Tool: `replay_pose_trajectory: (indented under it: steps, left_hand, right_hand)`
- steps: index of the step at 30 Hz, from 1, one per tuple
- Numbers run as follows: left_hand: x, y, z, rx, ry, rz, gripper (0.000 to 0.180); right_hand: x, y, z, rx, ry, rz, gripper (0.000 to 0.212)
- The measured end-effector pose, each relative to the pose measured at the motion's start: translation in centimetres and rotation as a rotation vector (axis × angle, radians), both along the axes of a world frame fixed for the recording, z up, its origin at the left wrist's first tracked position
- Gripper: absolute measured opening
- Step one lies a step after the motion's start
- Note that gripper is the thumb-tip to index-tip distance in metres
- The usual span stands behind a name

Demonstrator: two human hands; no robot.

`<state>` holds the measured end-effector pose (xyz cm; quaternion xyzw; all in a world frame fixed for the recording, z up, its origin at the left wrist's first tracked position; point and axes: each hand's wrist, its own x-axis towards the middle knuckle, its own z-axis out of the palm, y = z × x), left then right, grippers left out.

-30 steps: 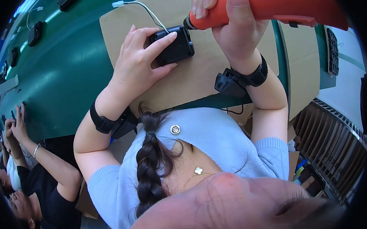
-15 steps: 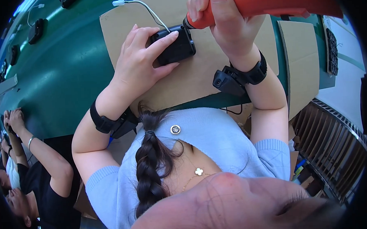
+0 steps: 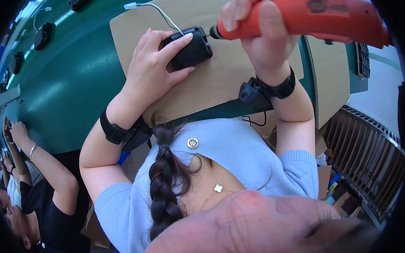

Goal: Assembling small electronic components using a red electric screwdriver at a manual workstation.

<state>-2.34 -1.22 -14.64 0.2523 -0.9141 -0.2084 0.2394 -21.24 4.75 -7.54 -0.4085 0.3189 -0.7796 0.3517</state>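
My left hand (image 3: 152, 61) is closed around a small black plastic box (image 3: 193, 53), with the fingers over its top and the thumb along its near side. From the box's far edge a thin pair of wires (image 3: 163, 14) runs to a white plug (image 3: 130, 6). In my right hand (image 3: 269, 40) is a red electric screwdriver (image 3: 315, 13), lying nearly sideways. Its thin bit points left at the box's right edge, close to the far corner; whether it touches cannot be made out. A cardboard sheet (image 3: 236, 75) lies under the box.
Green tabletop (image 3: 83, 91) extends to the left, with several black boxes (image 3: 41, 36) at the far left. Another cardboard piece (image 3: 329, 75) lies at the right, above a dark slatted rack (image 3: 360, 160). Another person's arm (image 3: 55, 171) reaches onto the table at the left.
The screwdriver has moved right and slightly nearer, off the box's far right corner, and turned more sideways. The box has shifted slightly left under my left hand.
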Motion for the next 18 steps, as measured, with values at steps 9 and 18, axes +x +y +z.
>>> replay_pose_trajectory:
  steps: [9,18]
  left_hand:
    - [-0.2,-0.9,-0.1,-0.036,0.048,-0.028,0.061]
    - [0.0,-0.7,0.2,-0.031,0.041,-0.01,0.06]
  right_hand:
    - [-3.1,-5.5,-5.7,-0.969,-0.064,0.457,0.039]
    - [-2.2,0.6,-2.0,-0.125,0.278,0.035,0.036]
